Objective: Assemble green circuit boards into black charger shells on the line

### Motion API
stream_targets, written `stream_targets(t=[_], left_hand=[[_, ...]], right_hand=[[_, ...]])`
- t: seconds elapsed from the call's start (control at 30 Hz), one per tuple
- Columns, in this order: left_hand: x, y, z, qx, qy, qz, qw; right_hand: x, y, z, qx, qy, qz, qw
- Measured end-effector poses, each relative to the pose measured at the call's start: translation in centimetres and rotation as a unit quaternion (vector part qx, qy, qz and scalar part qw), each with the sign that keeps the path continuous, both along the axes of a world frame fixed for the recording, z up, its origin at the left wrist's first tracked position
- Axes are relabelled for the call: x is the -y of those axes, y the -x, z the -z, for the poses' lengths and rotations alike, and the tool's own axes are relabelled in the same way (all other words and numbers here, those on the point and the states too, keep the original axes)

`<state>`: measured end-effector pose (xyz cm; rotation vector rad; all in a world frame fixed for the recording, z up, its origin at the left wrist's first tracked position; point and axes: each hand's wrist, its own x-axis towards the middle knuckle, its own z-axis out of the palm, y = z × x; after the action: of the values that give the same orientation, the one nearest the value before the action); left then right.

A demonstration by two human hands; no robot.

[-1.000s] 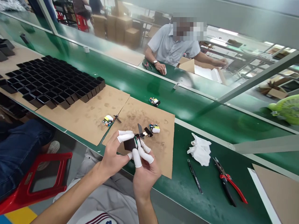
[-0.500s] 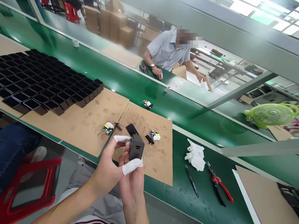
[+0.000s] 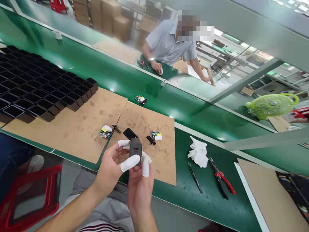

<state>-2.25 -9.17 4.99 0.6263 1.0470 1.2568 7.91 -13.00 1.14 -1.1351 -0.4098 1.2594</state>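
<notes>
Both hands meet just above the near edge of the desk [image 3: 212,206], over the right-hand cardboard sheet [image 3: 159,167]. The left hand [image 3: 109,170] and right hand [image 3: 140,190], fingertips in white finger cots, close together around a small black charger housing [image 3: 135,150], held upright with its orange-lined port facing the camera. A flat black cover piece [image 3: 130,133] shows just beyond its top; whether it is attached or lying on the cardboard is hard to tell.

To handle this well, I judge the grip should stay on the housing's side faces, thumbs clear of the port, with even pressure from both sides so the shell does not twist or slip.

On the cardboard lie two small circuit boards [image 3: 105,131] [image 3: 155,134], a third [image 3: 141,99] on the green belt beyond. To the right rest a crumpled white cloth [image 3: 198,151], tweezers [image 3: 195,177] and red-handled pliers [image 3: 221,181]. Rows of empty black housings [image 3: 43,93] fill the far left.

The housing's back and underside are hidden by the fingers, and the right palm's hold cannot be made out. A person across the belt works at a box, partly cut off.
</notes>
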Motion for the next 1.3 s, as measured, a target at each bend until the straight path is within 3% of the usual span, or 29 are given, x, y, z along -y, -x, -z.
stream_targets(t=[0.07, 0.1, 0.13, 0.17, 0.27, 0.37, 0.47, 0.57, 0.7, 0.77, 0.9, 1.03, 1.17, 1.3], left_hand=[[-0.1, -0.4, 0.2, 0.014, 0.026, -0.006, 1.0], [-0.2, -0.6, 0.3, 0.02, 0.039, -0.004, 0.999], [-0.2, -0.8, 0.5, 0.023, 0.05, 0.002, 0.998], [-0.1, -0.9, 0.6, 0.023, 0.057, 0.009, 0.998], [0.2, -1.0, 1.3, 0.013, 0.063, 0.026, 0.998], [0.5, -0.3, 2.0, -0.005, 0.059, 0.024, 0.998], [0.6, 0.7, 2.3, -0.021, 0.067, 0.004, 0.998], [0.9, 1.7, 2.2, -0.024, 0.095, -0.027, 0.995], [2.0, 3.2, 2.8, -0.033, 0.11, -0.044, 0.992], [2.4, 3.8, 3.5, -0.038, 0.108, -0.022, 0.993], [2.4, 3.2, 3.9, -0.049, 0.099, 0.019, 0.994], [2.1, 1.5, 2.9, -0.052, 0.08, 0.02, 0.995], [1.7, 0.5, 2.0, -0.033, 0.075, -0.017, 0.996], [1.5, 0.8, 1.6, -0.037, 0.057, -0.046, 0.997]], right_hand=[[0.3, -2.9, 0.3, 0.18, -0.03, 0.048, 0.982], [0.3, -4.7, 0.3, 0.302, -0.045, 0.064, 0.95], [0.0, -6.5, 0.2, 0.438, -0.048, 0.066, 0.895], [-0.4, -8.1, 0.1, 0.488, -0.048, 0.066, 0.869], [-2.6, -11.2, -0.3, 0.557, -0.046, -0.027, 0.829], [-5.1, -10.9, 0.0, 0.602, -0.037, -0.092, 0.792], [-6.4, -10.2, 0.5, 0.635, -0.018, -0.102, 0.765], [-5.4, -12.5, 0.5, 0.663, 0.022, -0.067, 0.745], [-1.0, -19.5, 0.1, 0.704, 0.128, 0.053, 0.697], [1.2, -22.5, 0.0, 0.706, 0.167, 0.081, 0.683], [3.4, -25.0, 0.4, 0.679, 0.163, 0.057, 0.713], [3.2, -22.6, -0.3, 0.613, 0.105, 0.015, 0.783], [2.8, -16.4, -4.1, 0.545, -0.002, -0.063, 0.836], [1.9, -10.7, -8.4, 0.528, -0.113, -0.162, 0.826]])
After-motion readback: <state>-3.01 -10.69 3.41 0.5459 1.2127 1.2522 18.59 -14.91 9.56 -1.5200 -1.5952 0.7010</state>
